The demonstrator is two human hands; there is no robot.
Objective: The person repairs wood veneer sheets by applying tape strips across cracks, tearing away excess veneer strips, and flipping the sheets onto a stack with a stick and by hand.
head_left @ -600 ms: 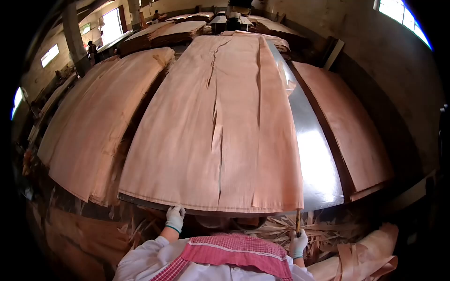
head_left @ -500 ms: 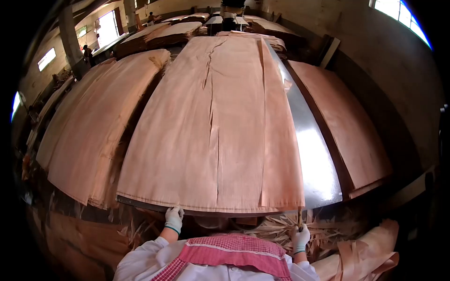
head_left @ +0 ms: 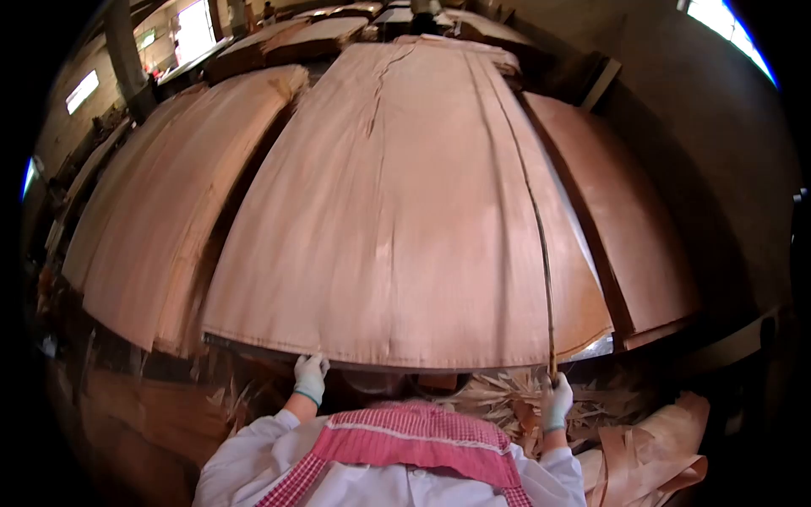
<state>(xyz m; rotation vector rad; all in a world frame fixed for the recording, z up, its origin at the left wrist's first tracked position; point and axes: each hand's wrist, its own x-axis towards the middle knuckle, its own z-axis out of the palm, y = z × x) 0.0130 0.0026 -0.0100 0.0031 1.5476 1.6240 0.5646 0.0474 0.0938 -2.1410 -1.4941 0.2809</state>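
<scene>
A wide sheet of pinkish wood veneer [head_left: 431, 220] lies over the table in front of me, a crack running down its upper left part. My left hand [head_left: 311, 378], in a white glove, is closed at the sheet's near edge, thumb and fingertips partly hidden there. In my gloved right hand [head_left: 556, 401], at the near right, is the end of a long thin stick [head_left: 541, 241]. The stick runs away from me along the right part of the veneer. Only a sliver of the shiny metal tabletop [head_left: 597, 347] shows at the near right corner.
Veneer stacks stand to the left [head_left: 160, 220] and right [head_left: 625, 211], with narrow dark gaps between. More stacks lie farther back. Veneer scraps [head_left: 498, 406] litter the floor below the near edge, beside a rolled veneer piece [head_left: 655, 456]. A concrete pillar [head_left: 125, 59] rises at the back left.
The veneer's right part, folded back before, is now spread rightward over the bare metal. The stick shows along its length on top. My right hand has moved slightly up and right; the left stays at the edge.
</scene>
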